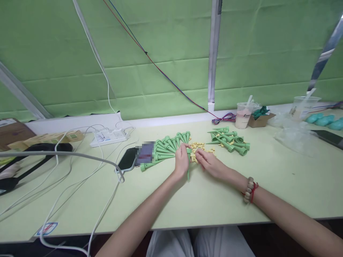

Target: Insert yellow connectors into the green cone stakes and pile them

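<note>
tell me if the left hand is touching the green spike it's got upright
Touching. The head view shows the left hand wrapped around the top of the green spike, whose tip points down to the table.

No text can be read with certainty. A sticker (46, 228) with a blue border and a red mark is seen at the front left edge of the table (241, 200), but its lettering is too small to be made out. Faint print is carried by the cup (302, 107) at the far right of the table and by the cardboard boxes (48, 138) at the far left; neither is legible.
</note>
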`<move>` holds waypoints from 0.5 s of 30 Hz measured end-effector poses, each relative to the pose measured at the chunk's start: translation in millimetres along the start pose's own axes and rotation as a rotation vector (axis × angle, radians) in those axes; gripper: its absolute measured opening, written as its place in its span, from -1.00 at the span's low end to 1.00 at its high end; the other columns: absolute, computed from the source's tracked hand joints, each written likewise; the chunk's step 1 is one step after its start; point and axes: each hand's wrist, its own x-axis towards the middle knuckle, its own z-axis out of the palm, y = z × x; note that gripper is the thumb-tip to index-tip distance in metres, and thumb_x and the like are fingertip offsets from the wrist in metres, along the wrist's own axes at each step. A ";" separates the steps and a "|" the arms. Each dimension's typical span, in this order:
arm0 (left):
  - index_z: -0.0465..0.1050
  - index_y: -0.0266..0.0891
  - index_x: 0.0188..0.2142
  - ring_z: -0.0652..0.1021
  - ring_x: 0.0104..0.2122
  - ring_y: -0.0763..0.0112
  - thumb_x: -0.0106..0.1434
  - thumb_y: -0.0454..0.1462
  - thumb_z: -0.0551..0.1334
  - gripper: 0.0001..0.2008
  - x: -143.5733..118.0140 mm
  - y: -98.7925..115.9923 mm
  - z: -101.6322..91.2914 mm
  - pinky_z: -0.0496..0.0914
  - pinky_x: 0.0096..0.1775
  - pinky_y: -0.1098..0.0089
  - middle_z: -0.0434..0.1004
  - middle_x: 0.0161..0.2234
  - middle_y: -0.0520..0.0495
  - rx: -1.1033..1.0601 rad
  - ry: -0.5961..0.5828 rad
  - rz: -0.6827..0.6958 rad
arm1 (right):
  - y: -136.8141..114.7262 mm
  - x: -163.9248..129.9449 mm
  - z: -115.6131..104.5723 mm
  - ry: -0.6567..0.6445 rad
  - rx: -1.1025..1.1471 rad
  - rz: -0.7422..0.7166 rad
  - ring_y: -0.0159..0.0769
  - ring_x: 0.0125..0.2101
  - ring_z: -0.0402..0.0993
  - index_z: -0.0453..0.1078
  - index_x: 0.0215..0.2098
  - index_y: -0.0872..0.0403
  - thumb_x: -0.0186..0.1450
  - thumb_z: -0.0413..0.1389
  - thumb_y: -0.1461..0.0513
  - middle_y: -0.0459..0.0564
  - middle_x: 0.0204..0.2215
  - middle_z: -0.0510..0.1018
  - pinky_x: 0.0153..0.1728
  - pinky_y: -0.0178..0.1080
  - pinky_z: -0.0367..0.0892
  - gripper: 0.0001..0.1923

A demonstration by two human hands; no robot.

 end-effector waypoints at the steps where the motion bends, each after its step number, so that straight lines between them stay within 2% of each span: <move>1: 0.28 -0.21 -0.41 0.26 -0.65 0.54 0.30 -0.05 -0.13 -0.62 -0.1 0.0 1.3 0.21 -0.55 0.49 0.20 -0.59 0.09 -0.045 -0.005 -0.044 | -1.8 -1.0 -1.7 0.022 -0.060 -0.045 -0.35 -0.56 0.19 0.13 -0.49 0.02 0.34 -0.19 -0.04 -0.17 -0.64 0.24 -0.42 -0.25 0.15 -0.61; 4: 0.27 -0.21 -0.39 0.20 -0.67 0.54 0.31 -0.04 -0.15 -0.62 -1.8 -1.8 0.2 0.17 -0.58 0.50 0.11 -0.63 0.13 -0.047 -0.043 -0.034 | -1.1 -0.4 0.5 0.001 -0.011 -0.018 -0.36 -0.58 0.19 0.09 -0.54 0.02 0.33 -0.21 -0.05 -0.18 -0.67 0.20 -0.42 -0.24 0.15 -0.58; 8: 0.30 -0.21 -0.35 0.18 -0.68 0.52 0.33 -0.04 -0.18 -0.59 -4.0 -5.6 -6.6 0.15 -0.55 0.48 0.04 -0.68 0.14 0.134 -0.087 0.157 | 7.8 6.3 12.0 -0.165 0.461 0.288 -0.44 -0.69 0.14 -0.01 -0.58 0.02 0.21 -0.15 -0.19 -0.26 -0.71 0.04 -0.58 -0.31 0.09 -0.50; 10: 0.30 -0.21 -0.36 0.17 -0.68 0.52 0.33 -0.04 -0.19 -0.58 -3.5 -6.1 -7.7 0.14 -0.54 0.48 0.06 -0.68 0.14 0.166 -0.104 0.198 | 9.9 8.1 14.9 -0.223 0.615 0.400 -0.49 -0.73 0.07 -0.03 -0.59 0.02 0.15 -0.10 -0.23 -0.30 -0.71 -0.03 -0.63 -0.35 0.03 -0.47; 12: 0.29 -0.21 -0.37 0.17 -0.67 0.53 0.33 -0.04 -0.19 -0.58 -2.3 -5.7 -6.4 0.15 -0.53 0.47 0.10 -0.65 0.13 0.136 -0.092 0.182 | 9.4 7.3 14.3 -0.203 0.602 0.376 -0.51 -0.74 0.07 0.00 -0.59 0.03 0.16 -0.10 -0.22 -0.29 -0.71 0.01 -0.63 -0.35 0.03 -0.47; 15: 0.28 -0.21 -0.37 0.23 -0.64 0.52 0.33 -0.04 -0.20 -0.58 -1.2 -4.1 -3.2 0.17 -0.51 0.47 0.19 -0.60 0.10 0.077 -0.055 0.108 | 7.0 3.6 10.9 -0.095 0.429 0.196 -0.49 -0.70 0.18 0.11 -0.55 0.06 0.21 -0.08 -0.17 -0.23 -0.68 0.17 -0.60 -0.34 0.11 -0.51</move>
